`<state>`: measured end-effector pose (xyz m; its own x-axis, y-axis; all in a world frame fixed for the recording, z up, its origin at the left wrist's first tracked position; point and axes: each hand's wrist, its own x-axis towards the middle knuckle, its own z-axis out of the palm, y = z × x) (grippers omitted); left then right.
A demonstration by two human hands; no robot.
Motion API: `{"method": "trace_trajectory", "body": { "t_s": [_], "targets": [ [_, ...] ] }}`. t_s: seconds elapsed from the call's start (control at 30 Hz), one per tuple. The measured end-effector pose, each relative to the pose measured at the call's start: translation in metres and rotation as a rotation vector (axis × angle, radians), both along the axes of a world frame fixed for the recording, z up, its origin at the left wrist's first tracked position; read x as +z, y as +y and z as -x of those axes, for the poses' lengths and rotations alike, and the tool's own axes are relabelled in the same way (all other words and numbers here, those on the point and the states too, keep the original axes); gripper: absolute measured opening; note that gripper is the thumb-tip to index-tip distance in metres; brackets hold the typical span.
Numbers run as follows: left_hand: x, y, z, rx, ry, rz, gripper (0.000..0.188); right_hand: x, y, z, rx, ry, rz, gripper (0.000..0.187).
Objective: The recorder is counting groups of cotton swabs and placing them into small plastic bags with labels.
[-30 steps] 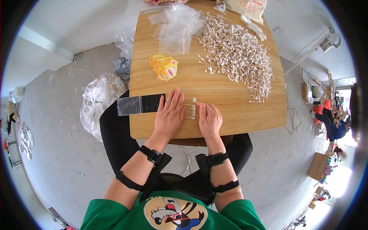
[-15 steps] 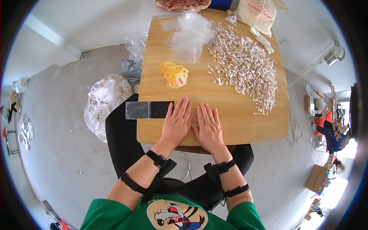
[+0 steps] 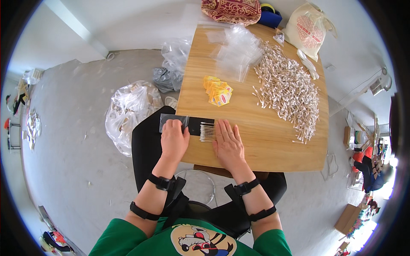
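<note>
My left hand point(image 3: 174, 138) is on a small clear plastic bag point(image 3: 183, 118) at the table's near left edge, its fingers bent over it. The bag overlaps a black strip point(image 3: 195, 122). Just right of the strip's middle, a flat row of cotton swabs point(image 3: 207, 131) lies side by side, white tips to the left. My right hand point(image 3: 229, 143) rests flat over the right ends of that row, fingers stretched out and hiding those ends. Farther off are yellow cards point(image 3: 218, 91) in a loose stack and a large heap of cotton swabs point(image 3: 290, 87).
Clear plastic bags point(image 3: 239, 53) are spread at the far side of the wooden table point(image 3: 273, 149). White gloves point(image 3: 308, 65), a cloth tote bag point(image 3: 305, 30) and a patterned red cloth point(image 3: 230, 10) lie behind. Filled plastic sacks point(image 3: 128, 111) stand on the floor left of the table.
My left hand has moved left, off the swab row and onto the clear bag, uncovering the swabs. My right hand stays flat on their right ends. The whole view has shifted.
</note>
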<state>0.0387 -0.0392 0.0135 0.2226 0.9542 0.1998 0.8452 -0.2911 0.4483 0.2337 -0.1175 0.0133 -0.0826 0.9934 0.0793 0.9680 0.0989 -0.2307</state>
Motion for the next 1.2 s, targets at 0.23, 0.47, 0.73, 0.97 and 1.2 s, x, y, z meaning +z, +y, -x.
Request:
{"method": "trace_trajectory", "body": {
  "t_s": [0.23, 0.47, 0.73, 0.97, 1.2],
  "targets": [
    [0.002, 0.008, 0.001, -0.085, 0.156, 0.101, 0.018, 0.004, 0.02, 0.016, 0.112, 0.008, -0.005, 0.058],
    [-0.005, 0.019, 0.02, -0.153, -0.167, 0.139, 0.01, 0.007, 0.037, 0.021, 0.144, 0.023, -0.013, 0.057],
    [-0.003, 0.016, 0.022, -0.117, -0.219, 0.225, 0.011, -0.002, 0.043, 0.04, 0.071, 0.041, -0.004, 0.059],
    [0.001, 0.013, 0.016, -0.128, -0.19, 0.176, 0.01, -0.003, 0.042, 0.064, -0.005, 0.086, -0.003, 0.06],
    [-0.01, 0.028, 0.03, -0.091, -0.804, 0.167, 0.029, -0.002, 0.038, 0.072, -0.075, 0.285, -0.078, 0.058]
  ]
}}
